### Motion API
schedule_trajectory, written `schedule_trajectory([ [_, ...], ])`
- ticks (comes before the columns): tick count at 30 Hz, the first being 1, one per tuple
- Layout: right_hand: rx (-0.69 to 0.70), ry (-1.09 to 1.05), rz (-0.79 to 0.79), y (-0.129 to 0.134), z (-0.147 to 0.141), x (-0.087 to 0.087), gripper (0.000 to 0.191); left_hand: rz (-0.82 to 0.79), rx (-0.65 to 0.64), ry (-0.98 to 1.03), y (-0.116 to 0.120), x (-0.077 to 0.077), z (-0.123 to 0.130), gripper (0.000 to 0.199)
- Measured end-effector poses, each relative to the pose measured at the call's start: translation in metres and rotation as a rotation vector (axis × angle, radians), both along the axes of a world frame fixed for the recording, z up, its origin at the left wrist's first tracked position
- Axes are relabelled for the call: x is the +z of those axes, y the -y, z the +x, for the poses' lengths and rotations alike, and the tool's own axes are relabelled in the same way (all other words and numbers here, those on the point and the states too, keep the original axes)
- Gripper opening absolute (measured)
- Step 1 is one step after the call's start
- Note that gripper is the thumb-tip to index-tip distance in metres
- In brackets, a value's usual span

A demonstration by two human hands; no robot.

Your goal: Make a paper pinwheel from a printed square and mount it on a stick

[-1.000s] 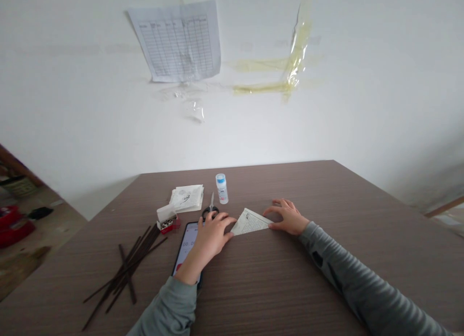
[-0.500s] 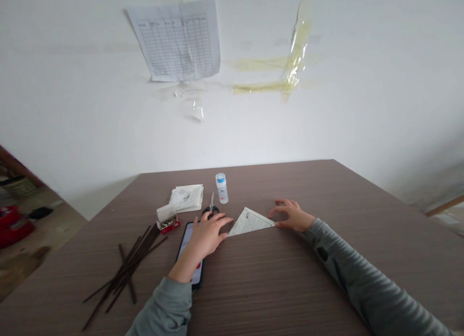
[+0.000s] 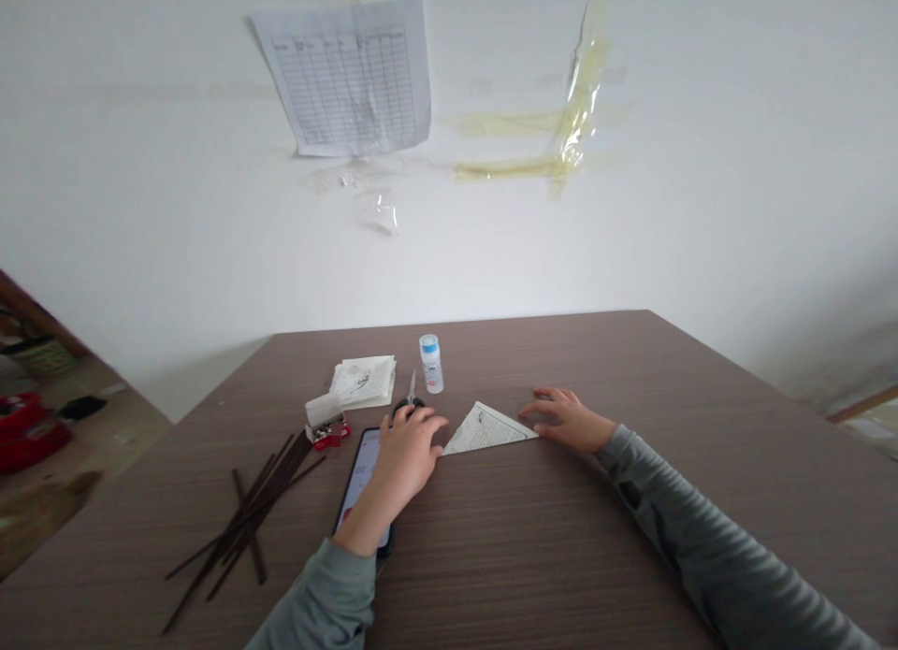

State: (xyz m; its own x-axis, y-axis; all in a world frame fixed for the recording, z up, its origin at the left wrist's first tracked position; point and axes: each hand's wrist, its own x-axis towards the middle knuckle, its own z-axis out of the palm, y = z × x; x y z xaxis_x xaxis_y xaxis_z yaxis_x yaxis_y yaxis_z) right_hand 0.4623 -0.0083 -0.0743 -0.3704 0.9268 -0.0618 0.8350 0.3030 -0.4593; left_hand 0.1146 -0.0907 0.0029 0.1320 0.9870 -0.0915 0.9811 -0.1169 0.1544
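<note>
On surface, folded paper triangle lies between left hand, fingers spread, thumb at its corner, and right hand, fingers parted, thumb by opposite corner; uneven pull could skew fold, lifted thumbs could reopen it, straying left hand could nudge phone

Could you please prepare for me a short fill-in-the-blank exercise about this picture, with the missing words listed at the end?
1. The printed paper between the left hand and the right hand has the shape of a ____.
2. The phone is partly hidden by the person's ____ hand.
3. The small open box is coloured white and ____.
4. The band near the bottle's top is coloured ____.

Missing words: triangle; left; red; blue.
</note>
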Motion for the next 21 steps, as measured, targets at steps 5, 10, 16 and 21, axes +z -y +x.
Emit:
schedule_trajectory([
  [5,0.018,-0.072,0.157,0.004,-0.018,-0.011,0.05,0.096,-0.037,0.062,-0.002,-0.014,0.013,0.051],
  [10,0.104,-0.083,0.243,0.018,-0.043,-0.02,0.049,0.101,-0.095,0.11,0.002,-0.026,0.034,0.036],
  [16,0.087,-0.021,0.26,0.031,-0.064,-0.015,0.044,0.126,-0.065,0.09,0.003,-0.026,0.052,0.023],
  [21,0.028,-0.012,0.222,0.037,-0.075,-0.008,0.043,0.111,-0.033,0.073,0.001,-0.026,0.054,0.023],
])
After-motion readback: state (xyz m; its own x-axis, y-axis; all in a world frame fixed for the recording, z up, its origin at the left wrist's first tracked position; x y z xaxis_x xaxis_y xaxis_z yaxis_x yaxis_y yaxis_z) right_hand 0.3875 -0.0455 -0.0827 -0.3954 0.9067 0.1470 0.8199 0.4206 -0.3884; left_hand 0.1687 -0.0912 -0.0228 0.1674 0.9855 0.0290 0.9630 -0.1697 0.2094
